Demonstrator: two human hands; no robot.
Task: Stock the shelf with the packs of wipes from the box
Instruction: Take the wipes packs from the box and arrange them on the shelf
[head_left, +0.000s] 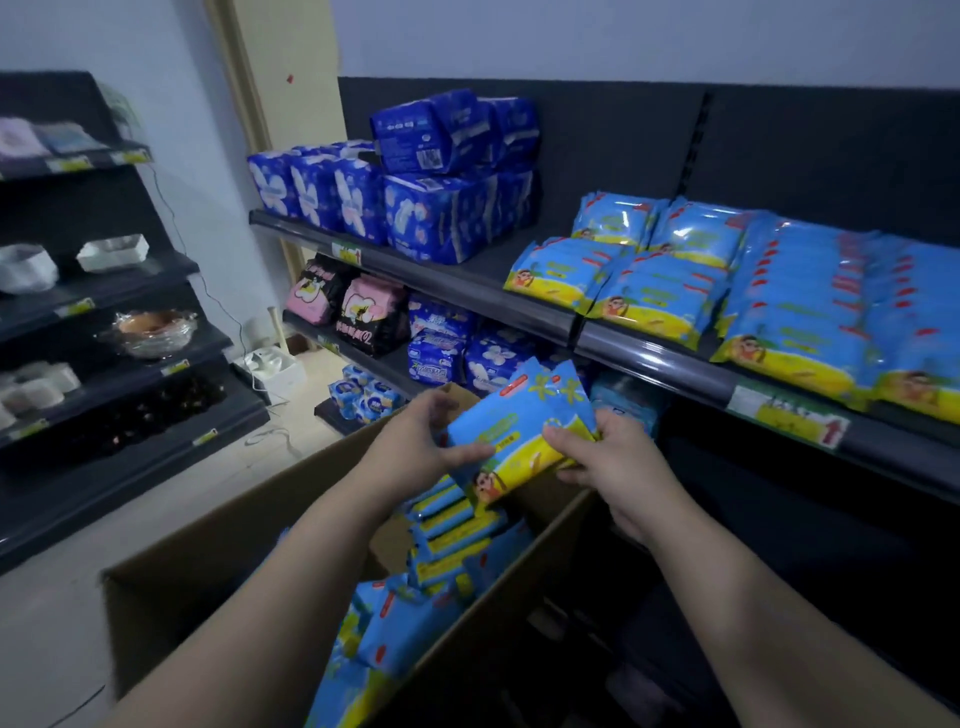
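Observation:
A blue and yellow pack of wipes (514, 431) is held above the open cardboard box (218, 551), with a second pack seemingly behind it. My left hand (421, 441) pinches its left edge with thumb and fingers. My right hand (608, 462) grips its right side. More packs of wipes (447, 545) lie stacked inside the box. On the top shelf (649, 348) to the right, rows of the same wipes (789, 312) stand stocked.
Dark blue packs (431, 208) fill the left part of the top shelf, with pink and black packs (343, 301) on the shelf below. A second dark shelving unit (104, 312) with bowls stands at the left. Bare floor lies between the units.

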